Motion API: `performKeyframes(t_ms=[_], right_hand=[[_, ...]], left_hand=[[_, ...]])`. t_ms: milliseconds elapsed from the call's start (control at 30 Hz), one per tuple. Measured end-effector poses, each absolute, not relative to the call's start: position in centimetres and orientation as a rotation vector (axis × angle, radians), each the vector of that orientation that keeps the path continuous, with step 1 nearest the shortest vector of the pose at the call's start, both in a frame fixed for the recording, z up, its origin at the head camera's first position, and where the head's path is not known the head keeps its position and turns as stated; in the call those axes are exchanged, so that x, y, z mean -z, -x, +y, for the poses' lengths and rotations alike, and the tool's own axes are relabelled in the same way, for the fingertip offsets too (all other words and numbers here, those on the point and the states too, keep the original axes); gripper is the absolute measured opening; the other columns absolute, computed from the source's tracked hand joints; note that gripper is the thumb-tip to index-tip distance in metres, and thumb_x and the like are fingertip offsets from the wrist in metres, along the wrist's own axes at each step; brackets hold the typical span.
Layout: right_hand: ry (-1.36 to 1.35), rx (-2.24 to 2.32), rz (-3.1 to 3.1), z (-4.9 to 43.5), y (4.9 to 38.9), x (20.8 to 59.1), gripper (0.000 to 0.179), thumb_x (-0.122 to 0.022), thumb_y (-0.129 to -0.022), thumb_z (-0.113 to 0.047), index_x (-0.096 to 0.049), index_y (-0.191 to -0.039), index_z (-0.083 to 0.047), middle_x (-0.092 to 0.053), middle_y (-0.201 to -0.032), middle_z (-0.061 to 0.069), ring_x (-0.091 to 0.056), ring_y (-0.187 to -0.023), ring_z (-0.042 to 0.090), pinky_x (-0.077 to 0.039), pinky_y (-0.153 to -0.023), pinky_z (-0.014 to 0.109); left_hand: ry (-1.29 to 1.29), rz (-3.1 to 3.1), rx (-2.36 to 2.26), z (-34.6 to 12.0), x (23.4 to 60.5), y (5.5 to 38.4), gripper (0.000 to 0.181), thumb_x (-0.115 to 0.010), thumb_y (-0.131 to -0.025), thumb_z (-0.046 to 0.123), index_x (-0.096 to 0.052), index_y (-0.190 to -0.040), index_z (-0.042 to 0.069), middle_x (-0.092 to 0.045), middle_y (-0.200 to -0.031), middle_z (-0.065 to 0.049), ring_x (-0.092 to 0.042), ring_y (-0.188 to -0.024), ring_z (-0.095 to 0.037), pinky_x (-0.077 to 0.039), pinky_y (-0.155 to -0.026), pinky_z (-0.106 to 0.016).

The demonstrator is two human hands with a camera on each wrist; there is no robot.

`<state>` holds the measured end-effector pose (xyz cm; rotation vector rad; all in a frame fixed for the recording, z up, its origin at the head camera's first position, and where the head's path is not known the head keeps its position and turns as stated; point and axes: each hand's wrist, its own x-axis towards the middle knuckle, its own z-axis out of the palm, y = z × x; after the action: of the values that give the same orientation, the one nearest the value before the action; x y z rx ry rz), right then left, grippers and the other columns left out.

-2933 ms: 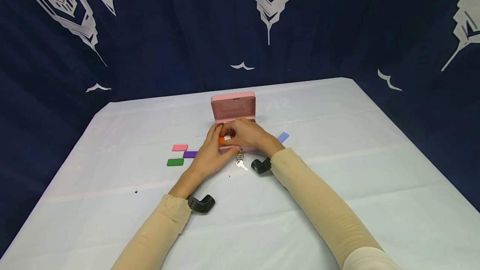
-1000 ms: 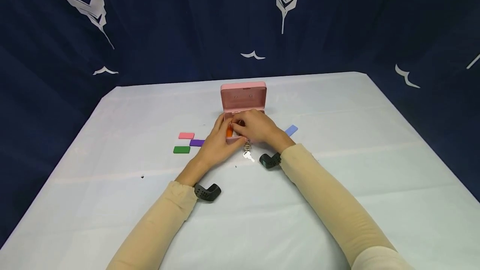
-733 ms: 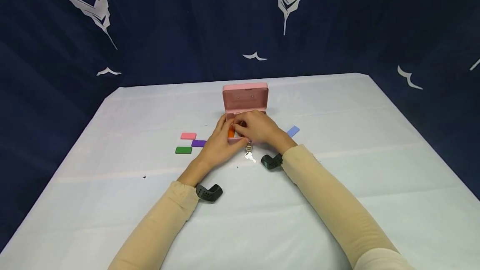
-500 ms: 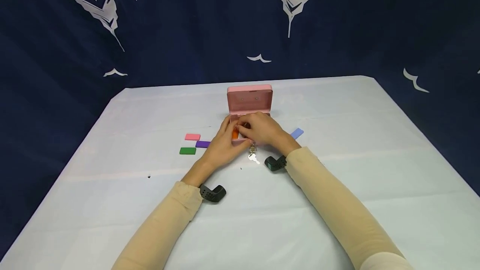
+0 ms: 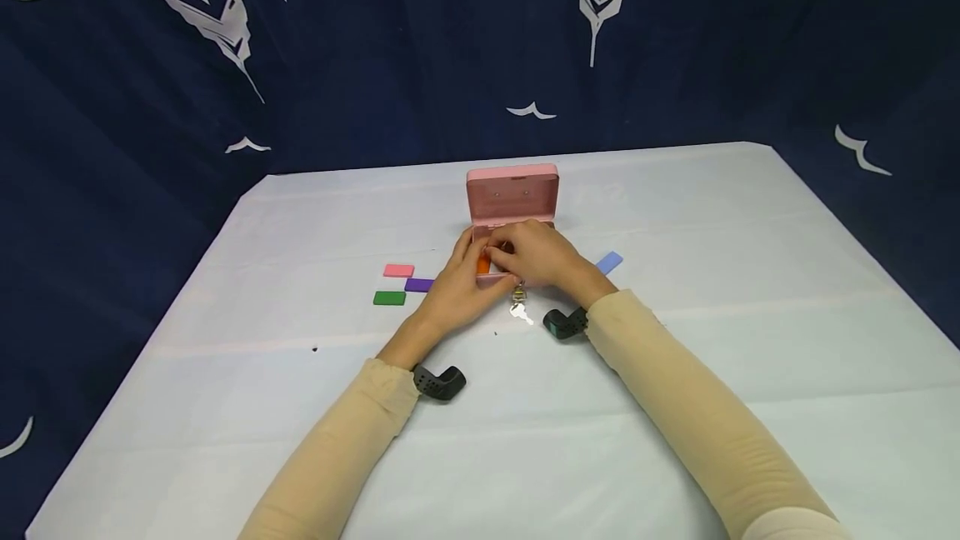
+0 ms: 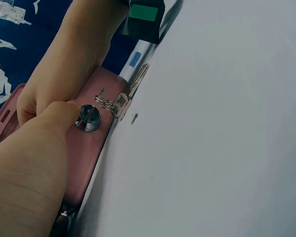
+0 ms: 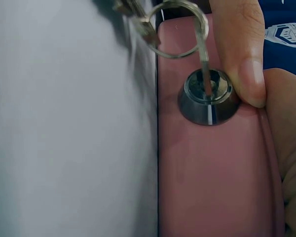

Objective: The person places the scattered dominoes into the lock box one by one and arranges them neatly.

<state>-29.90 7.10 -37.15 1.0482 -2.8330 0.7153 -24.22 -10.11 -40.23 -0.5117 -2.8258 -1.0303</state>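
A pink metal cash box (image 5: 513, 197) stands with its lid raised at the middle of the table. My left hand (image 5: 457, 294) holds its left end, the thumb (image 7: 250, 79) on the front rim beside the round lock (image 7: 209, 106). One key sits in the lock; a ring (image 7: 173, 54) hangs from it with another key (image 5: 521, 312). My right hand (image 5: 542, 255) reaches into the box, fingers curled. Its fingertips are right at an orange piece (image 5: 483, 262) at the box's left end; I cannot tell whether they pinch it. The box's right inside is hidden by this hand.
Left of the box lie a pink strip (image 5: 399, 270), a purple strip (image 5: 418, 284) and a green strip (image 5: 389, 298). A light blue strip (image 5: 609, 262) lies to the right, beyond the right wrist. A white cloth covers the table (image 5: 675, 215); a dark blue curtain (image 5: 412, 65) hangs behind.
The orange piece, earlier crosswise with a white part showing, now appears as a narrow strip along the box's left end. The right fingers have closed in beside it. The head view has shifted.
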Motion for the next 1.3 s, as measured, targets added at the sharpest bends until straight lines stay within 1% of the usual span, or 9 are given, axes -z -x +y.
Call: performKeyframes(t_ms=[333, 500, 633, 733, 833, 967, 1033, 1133, 1300], right_hand=[[-1.070, -0.731, -2.821, 7.2, 30.0, 37.1, 0.017, -0.060, -0.097, -0.028, -0.073, -0.099, -0.016, -0.065, -0.082, -0.006, -0.055, -0.069, 0.014, -0.044, -0.067, 0.031], [-1.058, -0.738, -2.836, 7.5, 29.9, 37.0, 0.018, -0.060, -0.097, -0.027, -0.073, -0.101, -0.016, -0.066, -0.084, -0.006, -0.055, -0.071, 0.014, -0.044, -0.068, 0.031], [-1.047, -0.747, -2.837, 7.6, 30.0, 36.9, 0.015, -0.062, -0.095, -0.026, -0.073, -0.097, -0.016, -0.066, -0.082, -0.008, -0.056, -0.071, 0.013, -0.045, -0.069, 0.031], [-1.078, -0.757, -2.833, 7.5, 30.0, 36.9, 0.016, -0.062, -0.096, -0.029, -0.073, -0.098, -0.018, -0.066, -0.083, -0.009, -0.057, -0.073, 0.013, -0.045, -0.071, 0.031], [-1.095, -0.765, -2.847, 7.3, 30.0, 37.0, 0.018, -0.061, -0.096, -0.033, -0.073, -0.100, -0.021, -0.065, -0.082, -0.011, -0.057, -0.074, 0.012, -0.045, -0.071, 0.031], [-1.096, -0.812, -2.845, 7.3, 29.9, 37.1, 0.017, -0.067, -0.093, -0.037, -0.074, -0.099, -0.023, -0.066, -0.084, -0.013, -0.058, -0.077, 0.010, -0.046, -0.073, 0.030], [-1.105, -0.849, -2.833, 7.3, 30.0, 37.1, 0.018, -0.071, -0.090, -0.037, -0.075, -0.099, -0.022, -0.067, -0.086, -0.012, -0.060, -0.078, 0.009, -0.047, -0.074, 0.030], [-1.122, -0.886, -2.835, 7.3, 30.0, 36.9, 0.021, -0.076, -0.086, -0.036, -0.075, -0.100, -0.020, -0.069, -0.090, -0.011, -0.061, -0.082, 0.009, -0.048, -0.076, 0.029], [-1.154, -0.895, -2.845, 7.1, 30.1, 36.7, 0.022, -0.077, -0.085, -0.032, -0.075, -0.101, -0.016, -0.069, -0.093, -0.009, -0.061, -0.086, 0.010, -0.048, -0.080, 0.028]], left_hand=[[0.480, -2.842, 1.038, -10.0, 40.2, 24.2, 0.082, -0.057, -0.086, 0.068, -0.032, -0.152, 0.025, -0.010, -0.162, 0.000, -0.043, -0.132, -0.028, -0.039, -0.105, -0.044], [0.499, -2.858, 1.038, -9.8, 40.0, 24.3, 0.083, -0.058, -0.085, 0.068, -0.035, -0.150, 0.023, -0.021, -0.154, -0.009, -0.045, -0.125, -0.025, -0.041, -0.102, -0.042], [0.570, -2.832, 1.067, -10.2, 39.6, 24.7, 0.082, -0.063, -0.085, 0.063, -0.039, -0.150, 0.019, -0.030, -0.148, -0.013, -0.045, -0.125, -0.027, -0.038, -0.105, -0.043], [0.570, -2.843, 1.053, -10.9, 39.6, 24.8, 0.082, -0.065, -0.085, 0.062, -0.039, -0.150, 0.020, -0.030, -0.149, -0.013, -0.044, -0.128, -0.029, -0.037, -0.106, -0.045], [0.559, -2.882, 1.017, -11.2, 39.8, 24.5, 0.083, -0.061, -0.085, 0.065, -0.036, -0.151, 0.022, -0.028, -0.152, -0.012, -0.044, -0.128, -0.029, -0.037, -0.106, -0.045], [0.566, -2.872, 1.034, -11.1, 39.9, 24.4, 0.082, -0.061, -0.085, 0.066, -0.037, -0.150, 0.023, -0.027, -0.152, -0.012, -0.044, -0.129, -0.028, -0.037, -0.106, -0.045], [0.569, -2.867, 1.038, -11.1, 39.9, 24.4, 0.083, -0.060, -0.084, 0.067, -0.036, -0.151, 0.024, -0.026, -0.153, -0.012, -0.042, -0.131, -0.027, -0.036, -0.107, -0.045], [0.575, -2.872, 1.036, -11.1, 40.0, 24.5, 0.086, -0.058, -0.084, 0.070, -0.032, -0.153, 0.024, -0.022, -0.157, -0.011, -0.033, -0.138, -0.026, -0.032, -0.109, -0.045], [0.586, -2.859, 1.032, -11.2, 40.2, 24.6, 0.089, -0.057, -0.085, 0.069, -0.027, -0.155, 0.022, -0.018, -0.160, -0.006, -0.021, -0.144, -0.019, -0.028, -0.112, -0.042]])
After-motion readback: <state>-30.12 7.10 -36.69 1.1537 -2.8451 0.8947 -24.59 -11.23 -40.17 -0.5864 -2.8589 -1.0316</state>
